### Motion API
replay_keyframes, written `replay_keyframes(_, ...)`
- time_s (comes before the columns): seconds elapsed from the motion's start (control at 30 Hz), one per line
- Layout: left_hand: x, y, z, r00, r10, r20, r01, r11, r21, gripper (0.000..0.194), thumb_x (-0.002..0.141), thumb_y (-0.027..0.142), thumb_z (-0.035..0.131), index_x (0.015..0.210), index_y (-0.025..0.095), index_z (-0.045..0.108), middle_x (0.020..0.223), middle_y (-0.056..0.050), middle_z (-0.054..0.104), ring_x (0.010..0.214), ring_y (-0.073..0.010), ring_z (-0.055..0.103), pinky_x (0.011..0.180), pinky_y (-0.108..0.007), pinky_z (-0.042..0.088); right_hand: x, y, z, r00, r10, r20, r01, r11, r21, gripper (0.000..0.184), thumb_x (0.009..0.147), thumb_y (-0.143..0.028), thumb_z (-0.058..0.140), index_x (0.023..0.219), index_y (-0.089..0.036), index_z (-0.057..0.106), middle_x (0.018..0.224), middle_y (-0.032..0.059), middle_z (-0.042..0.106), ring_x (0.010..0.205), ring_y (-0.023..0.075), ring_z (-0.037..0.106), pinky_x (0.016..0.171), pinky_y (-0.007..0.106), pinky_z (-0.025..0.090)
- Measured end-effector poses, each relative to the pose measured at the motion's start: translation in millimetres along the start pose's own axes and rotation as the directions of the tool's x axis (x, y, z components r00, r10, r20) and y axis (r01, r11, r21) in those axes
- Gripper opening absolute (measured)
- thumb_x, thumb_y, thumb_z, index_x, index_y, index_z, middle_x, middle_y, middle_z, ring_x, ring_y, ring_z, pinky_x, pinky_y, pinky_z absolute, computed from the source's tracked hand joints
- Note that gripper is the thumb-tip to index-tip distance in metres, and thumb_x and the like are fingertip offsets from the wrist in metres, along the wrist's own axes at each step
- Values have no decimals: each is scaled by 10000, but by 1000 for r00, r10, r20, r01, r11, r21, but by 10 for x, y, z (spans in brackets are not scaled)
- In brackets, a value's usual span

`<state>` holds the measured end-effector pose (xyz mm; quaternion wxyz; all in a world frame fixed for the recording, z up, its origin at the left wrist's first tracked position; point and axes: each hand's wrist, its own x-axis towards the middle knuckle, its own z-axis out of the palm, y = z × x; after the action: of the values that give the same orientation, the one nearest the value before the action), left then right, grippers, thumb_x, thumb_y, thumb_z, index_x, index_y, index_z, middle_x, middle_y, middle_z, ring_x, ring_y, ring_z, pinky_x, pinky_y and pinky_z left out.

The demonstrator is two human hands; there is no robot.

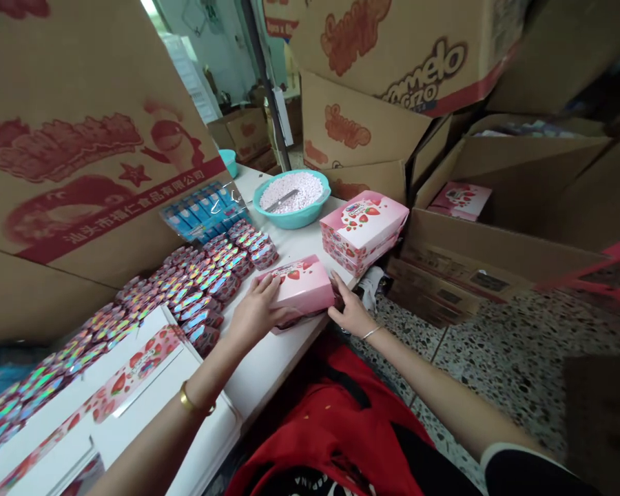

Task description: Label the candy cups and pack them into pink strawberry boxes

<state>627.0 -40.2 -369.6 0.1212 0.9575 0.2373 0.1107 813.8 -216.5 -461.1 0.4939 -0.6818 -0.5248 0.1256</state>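
A pink and white carton with strawberries printed on it (307, 286) lies on the white table, held between my two hands. My left hand (255, 310) rests on its left end, fingers over the top and thumb against the near side. At the opposite end, my right hand (350, 311) grips the edge with thumb and fingers. Just beyond stands a stack of similar strawberry cartons (364, 224). Rows of small shiny-lidded cups (207, 282) lie to the left. Flat, unfolded white cartons with strawberry print (149, 399) are piled beside my left forearm.
A turquoise basin (292, 219) of small pale pellets with a knife-like tool on top stands farther back. Large brown cartons (83, 138) wall off the left and back. At right, an open brown box (496, 238) holds a strawberry carton. The table edge runs before me, above a speckled floor.
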Motion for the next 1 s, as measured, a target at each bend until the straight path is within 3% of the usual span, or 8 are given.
replay_keyframes(0.23,-54,52,43,995,-95,-6,95,993,66,773,739,552,734,1391,187,532,1464,-167,497,1395,-422,385,1126,-570,364,13,-60,-93,997,14,73,-14,1000,7,992,773,-151,492,1579,-159,-87,1445,127,542,1168,225,634,1016,371,505)
replay_keyframes(0.47,-90,283,91,996,-63,-62,72,983,169,728,786,522,692,1415,219,489,1441,-157,518,1380,-417,398,1087,-551,404,34,-43,-135,993,-46,111,55,996,-74,932,798,-161,477,1590,-198,-13,1420,81,562,1168,201,622,1045,351,488)
replay_keyframes(0.57,-152,181,63,997,-11,-72,21,990,138,791,767,596,686,1434,230,470,1480,-150,483,1421,-407,347,1162,-568,287,40,-27,-133,988,-108,106,117,990,-81,882,801,-151,476,1591,-227,93,1495,67,487,1325,202,517,1132,371,417)
replay_keyframes(0.67,-181,-6,24,993,48,-110,-40,996,82,828,751,625,688,1442,229,460,1492,-152,472,1443,-402,313,1195,-621,127,34,-13,-125,989,-108,97,112,993,-39,829,801,-144,478,1574,-239,196,1521,63,453,1361,202,484,1152,386,400)
replay_keyframes(0.83,-68,-151,41,982,157,-102,-170,976,-136,630,759,535,722,1302,238,604,1348,-127,612,1303,-314,525,1147,-492,346,7,-17,-107,995,-86,59,87,996,-15,780,815,-152,492,1553,-235,253,1478,85,501,1335,221,514,1127,421,432)
replay_keyframes(1.0,-27,-85,125,986,76,-150,-111,964,-243,524,690,504,792,1142,255,699,1267,-113,667,1251,-316,564,1125,-504,380,-18,-31,-76,996,-70,63,71,997,-17,786,875,-332,607,1553,-241,221,1507,112,459,1366,257,481,1131,452,425)
